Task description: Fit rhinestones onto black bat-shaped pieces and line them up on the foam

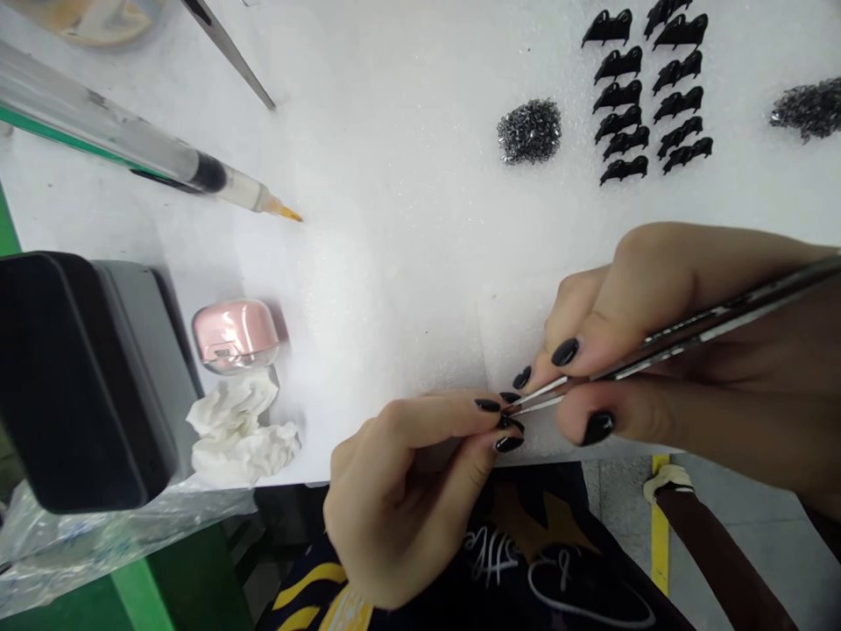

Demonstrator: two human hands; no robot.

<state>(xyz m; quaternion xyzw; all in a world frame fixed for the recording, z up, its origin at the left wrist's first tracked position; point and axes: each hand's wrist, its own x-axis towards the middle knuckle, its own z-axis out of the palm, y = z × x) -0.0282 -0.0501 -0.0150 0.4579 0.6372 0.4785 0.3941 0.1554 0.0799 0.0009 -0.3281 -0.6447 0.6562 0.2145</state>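
Note:
My left hand (413,482) is closed near the table's front edge, thumb and forefinger pinching a small black part (510,422). Most of that part is covered by the fingertips. From the right comes my right hand (644,350), its fingers wrapped round a pair of metal tweezers (657,355). The tweezer tips reach the black part between my left fingertips; whether they grip anything there is too small to tell. Farther back lie a pile of tiny dark metal pieces (529,131) and two columns of black curved parts (624,140).
At the left are a large syringe (216,173) with a yellowish tip, another pointed metal tool (229,53), a pink case (236,335), crumpled tissue (243,434) and a black-and-grey box (79,386). A second dark pile (808,109) sits at the far right.

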